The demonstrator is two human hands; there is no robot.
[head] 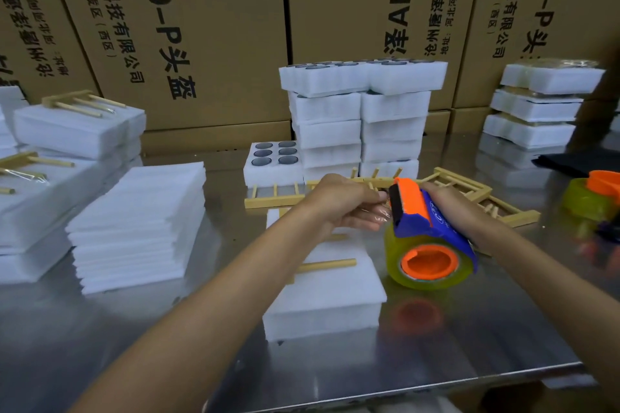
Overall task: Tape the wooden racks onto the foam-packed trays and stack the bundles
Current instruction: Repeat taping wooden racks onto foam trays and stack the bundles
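Observation:
A white foam-packed tray (330, 295) lies on the metal table in front of me with a wooden rack (327, 265) on top, mostly hidden under my left forearm. My right hand (456, 203) grips a blue and orange tape dispenser (424, 228) with a yellowish clear roll, held just above the tray's right side. My left hand (345, 201) pinches the loose end of the clear tape (380, 213) at the dispenser's blade. Loose wooden racks (469, 189) lie behind my hands.
Stacks of foam trays (360, 117) stand at the back centre and back right (540, 104). Foam sheets (141, 228) are piled at left, with taped bundles (80, 124) behind them. A second tape dispenser (593, 194) sits at far right. Cardboard boxes (208, 27) wall the back.

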